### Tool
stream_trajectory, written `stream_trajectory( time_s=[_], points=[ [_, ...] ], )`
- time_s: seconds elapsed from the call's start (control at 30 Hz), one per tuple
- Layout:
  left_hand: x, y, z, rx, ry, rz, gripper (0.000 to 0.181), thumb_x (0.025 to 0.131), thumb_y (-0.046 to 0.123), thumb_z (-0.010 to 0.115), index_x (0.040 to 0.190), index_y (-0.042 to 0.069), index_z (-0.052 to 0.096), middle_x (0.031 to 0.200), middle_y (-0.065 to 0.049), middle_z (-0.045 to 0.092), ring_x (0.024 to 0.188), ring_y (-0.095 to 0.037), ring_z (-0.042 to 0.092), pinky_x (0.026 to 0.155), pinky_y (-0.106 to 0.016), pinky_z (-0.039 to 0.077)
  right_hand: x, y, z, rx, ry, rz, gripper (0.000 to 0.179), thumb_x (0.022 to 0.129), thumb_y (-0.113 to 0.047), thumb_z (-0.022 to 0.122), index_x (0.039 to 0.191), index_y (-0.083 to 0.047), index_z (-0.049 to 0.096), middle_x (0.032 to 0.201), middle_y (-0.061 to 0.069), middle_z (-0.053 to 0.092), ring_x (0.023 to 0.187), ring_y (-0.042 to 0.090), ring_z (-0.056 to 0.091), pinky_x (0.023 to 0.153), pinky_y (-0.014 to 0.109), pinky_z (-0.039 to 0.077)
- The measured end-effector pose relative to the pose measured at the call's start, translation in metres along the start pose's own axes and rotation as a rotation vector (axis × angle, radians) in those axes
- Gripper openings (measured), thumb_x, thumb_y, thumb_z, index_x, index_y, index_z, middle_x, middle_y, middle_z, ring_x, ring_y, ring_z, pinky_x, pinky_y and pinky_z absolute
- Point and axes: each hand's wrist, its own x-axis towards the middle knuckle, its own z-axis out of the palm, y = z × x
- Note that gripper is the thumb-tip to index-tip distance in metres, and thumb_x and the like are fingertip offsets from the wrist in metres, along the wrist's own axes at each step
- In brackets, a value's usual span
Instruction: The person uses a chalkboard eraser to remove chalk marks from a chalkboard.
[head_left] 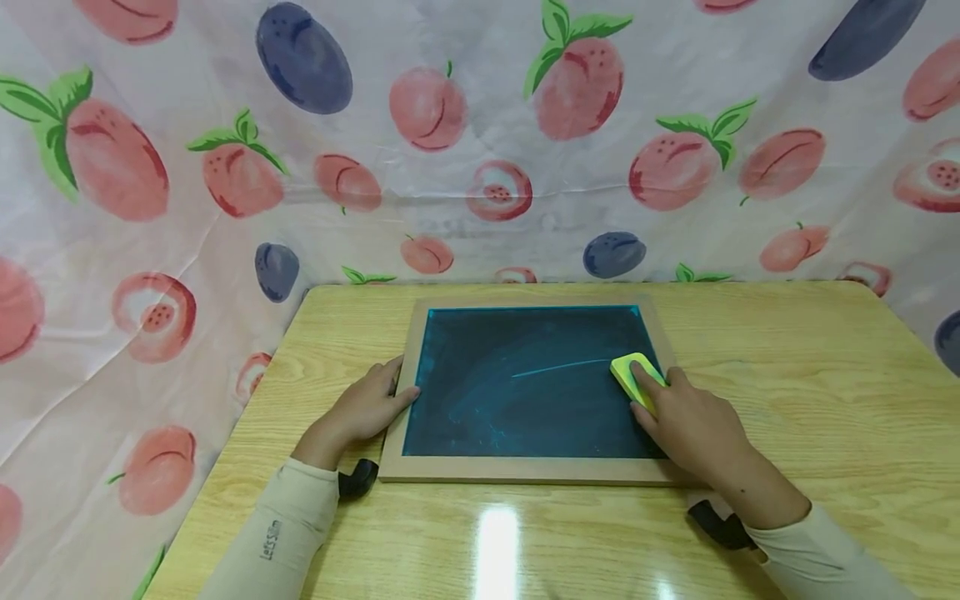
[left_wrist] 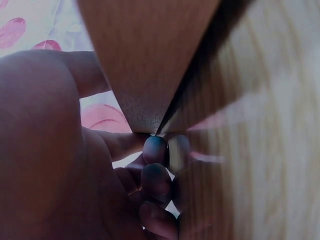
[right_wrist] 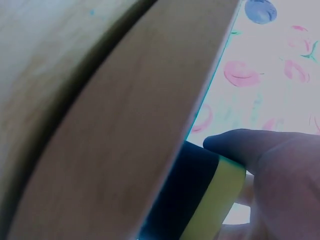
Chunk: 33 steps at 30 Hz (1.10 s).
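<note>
A small chalkboard (head_left: 540, 417) with a pale wooden frame lies flat on the table. One thin chalk line crosses its dark surface, and faint chalk smudges show at the lower left. My right hand (head_left: 693, 421) grips a yellow eraser (head_left: 624, 367) between thumb and fingers near the board's right side. In the right wrist view the eraser (right_wrist: 212, 200) shows a dark layer set against the board. My left hand (head_left: 366, 404) holds the frame's left edge, its thumb on top. Seen from the left wrist, curled fingertips (left_wrist: 156, 147) meet the side of the frame (left_wrist: 145, 65).
The wooden table (head_left: 495, 525) reaches out on both sides of the board. Behind it and at the left hangs a fruit-printed cloth (head_left: 450, 192). Black straps (head_left: 358, 480) sit at both wrists, close to the tabletop.
</note>
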Motion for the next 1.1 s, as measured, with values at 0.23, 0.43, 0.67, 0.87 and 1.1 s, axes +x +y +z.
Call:
stream_trajectory(
  time_s=[0.23, 0.43, 0.67, 0.87, 1.1],
  points=[
    [-0.001, 0.000, 0.000, 0.010, -0.001, -0.010, 0.071, 0.104, 0.044, 0.050, 0.161, 0.012, 0.022, 0.135, -0.020, 0.050, 0.113, -0.033, 0.057, 0.097, -0.054, 0.045, 0.001, -0.007, 0.001, -0.034, 0.012, -0.013, 0.055, 0.095, -0.028, 0.069, 0.142, -0.005, 0.054, 0.097, 0.029, 0.058, 0.050, 0.023, 0.053, 0.039, 0.034, 0.042],
    [-0.001, -0.002, 0.001, 0.007, 0.002, -0.005, 0.070, 0.104, 0.044, 0.050, 0.160, 0.012, 0.024, 0.137, -0.020, 0.049, 0.116, -0.034, 0.057, 0.098, -0.056, 0.044, 0.001, -0.022, 0.004, -0.055, 0.041, -0.057, 0.054, 0.094, -0.030, 0.070, 0.141, -0.007, 0.056, 0.093, 0.026, 0.059, 0.047, 0.017, 0.046, 0.038, 0.032, 0.039],
    [0.000, -0.002, 0.002, 0.011, 0.001, -0.002, 0.070, 0.104, 0.044, 0.050, 0.160, 0.011, 0.023, 0.136, -0.021, 0.050, 0.113, -0.033, 0.058, 0.096, -0.055, 0.045, 0.004, -0.051, 0.007, -0.059, 0.056, -0.116, 0.055, 0.093, -0.032, 0.071, 0.141, -0.010, 0.055, 0.097, 0.024, 0.061, 0.044, 0.016, 0.046, 0.039, 0.031, 0.039],
    [0.000, -0.002, 0.002, 0.012, 0.005, 0.004, 0.070, 0.104, 0.043, 0.050, 0.160, 0.010, 0.024, 0.133, -0.020, 0.051, 0.110, -0.031, 0.058, 0.095, -0.054, 0.046, 0.009, -0.076, 0.012, -0.053, 0.034, -0.146, 0.055, 0.094, -0.034, 0.070, 0.142, -0.012, 0.055, 0.099, 0.021, 0.060, 0.044, 0.014, 0.044, 0.039, 0.028, 0.037],
    [0.001, -0.003, 0.002, 0.005, 0.008, 0.007, 0.070, 0.103, 0.043, 0.051, 0.160, 0.011, 0.024, 0.130, -0.019, 0.052, 0.105, -0.029, 0.058, 0.093, -0.053, 0.046, 0.013, -0.096, 0.012, -0.060, -0.029, -0.157, 0.056, 0.095, -0.038, 0.068, 0.146, -0.017, 0.053, 0.103, 0.019, 0.059, 0.049, 0.015, 0.046, 0.043, 0.030, 0.040]
  ],
)
